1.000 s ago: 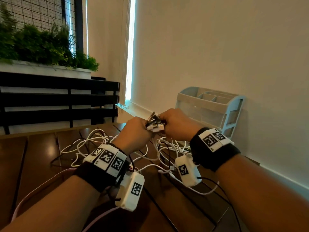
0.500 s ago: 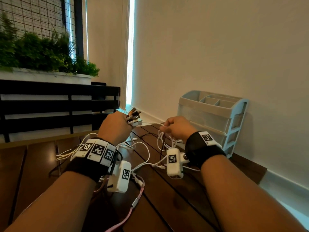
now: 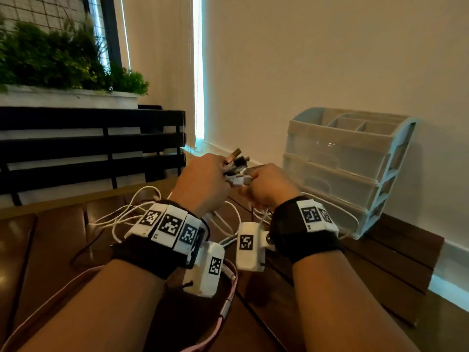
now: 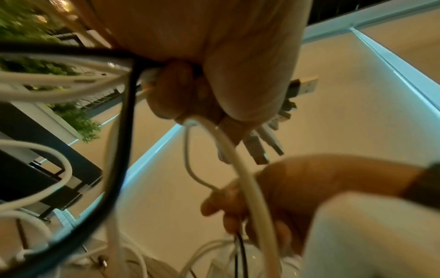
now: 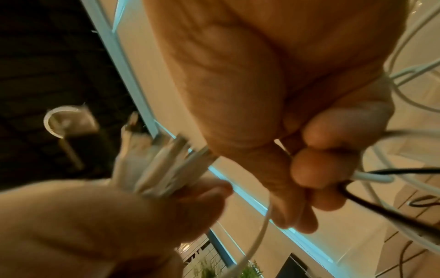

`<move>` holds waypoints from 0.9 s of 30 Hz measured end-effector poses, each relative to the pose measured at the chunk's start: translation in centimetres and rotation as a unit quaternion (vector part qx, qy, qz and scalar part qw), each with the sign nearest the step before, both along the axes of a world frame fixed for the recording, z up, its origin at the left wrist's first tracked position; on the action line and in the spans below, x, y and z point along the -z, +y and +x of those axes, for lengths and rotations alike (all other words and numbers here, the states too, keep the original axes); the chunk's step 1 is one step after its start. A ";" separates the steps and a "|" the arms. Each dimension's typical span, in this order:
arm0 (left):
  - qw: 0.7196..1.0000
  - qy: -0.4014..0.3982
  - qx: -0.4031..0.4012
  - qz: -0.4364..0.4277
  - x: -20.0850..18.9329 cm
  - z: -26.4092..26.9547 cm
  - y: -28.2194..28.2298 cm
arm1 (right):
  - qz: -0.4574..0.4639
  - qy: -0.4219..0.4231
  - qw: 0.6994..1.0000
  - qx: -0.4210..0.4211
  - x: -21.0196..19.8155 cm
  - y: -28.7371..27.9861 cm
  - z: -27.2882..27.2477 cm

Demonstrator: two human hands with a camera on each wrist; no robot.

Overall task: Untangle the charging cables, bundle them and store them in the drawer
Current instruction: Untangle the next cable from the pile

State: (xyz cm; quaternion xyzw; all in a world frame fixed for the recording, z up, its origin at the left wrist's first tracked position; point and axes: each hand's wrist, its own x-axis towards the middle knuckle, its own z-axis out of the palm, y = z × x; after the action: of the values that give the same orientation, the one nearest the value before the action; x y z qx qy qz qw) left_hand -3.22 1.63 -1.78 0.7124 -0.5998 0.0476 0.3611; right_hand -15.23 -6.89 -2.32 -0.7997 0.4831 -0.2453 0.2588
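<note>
Left grip: the left hand [image 3: 203, 184] is fisted round a gathered bunch of plug ends [image 3: 237, 168], which fan out of the fist toward 1 o'clock in the head view.
Right grip: the right hand [image 3: 270, 188] is curled round several white strands and one black strand [image 5: 381, 212], just beside the plugs at their 4 o'clock.
Cables: the charging cables [image 3: 132, 212] trail off both fists in loose white loops onto the wooden table [image 3: 50, 240], toward 8 o'clock; a pink cable [image 3: 229, 288] hangs under the wrists.
Drawer: the drawer unit [image 3: 340, 171] stands against the wall at 3 o'clock of the hands, drawers shut.
Risk, knotting: the loops cross each other; pulling the fists apart hard would likely cinch a crossing tight.
Risk, slipping: the plugs sit at uneven lengths, so a loosened left fist could let one drop back into the pile.
Risk, snagging: strands run close past the wrist cameras [image 3: 247, 246] and could catch there.
Risk, storing: no drawer is open yet, and both hands are full.
</note>
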 end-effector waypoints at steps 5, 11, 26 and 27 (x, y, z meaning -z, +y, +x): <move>0.996 0.038 0.043 0.068 1.1 -0.1 -0.6 | 0.029 -0.040 0.999 -0.021 -0.3 0.9 -0.7; 0.999 -0.009 -0.024 0.027 0.8 1.0 -0.5 | 0.064 -0.020 0.996 -0.062 0.1 1.7 -0.9; 0.995 -0.022 -0.100 -0.013 -1.0 2.5 0.9 | -0.003 -0.021 0.997 -0.069 -0.1 1.3 -3.0; 0.996 -0.037 -0.084 -0.009 -0.9 1.9 0.9 | -0.012 -0.019 0.997 -0.072 -0.2 1.4 -2.9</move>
State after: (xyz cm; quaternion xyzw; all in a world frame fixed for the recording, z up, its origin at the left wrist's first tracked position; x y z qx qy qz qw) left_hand -1.27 2.51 -0.87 0.7546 -0.5507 0.1094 0.3396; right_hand -18.12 -5.51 -2.13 -0.8305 0.4166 -0.2467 0.2754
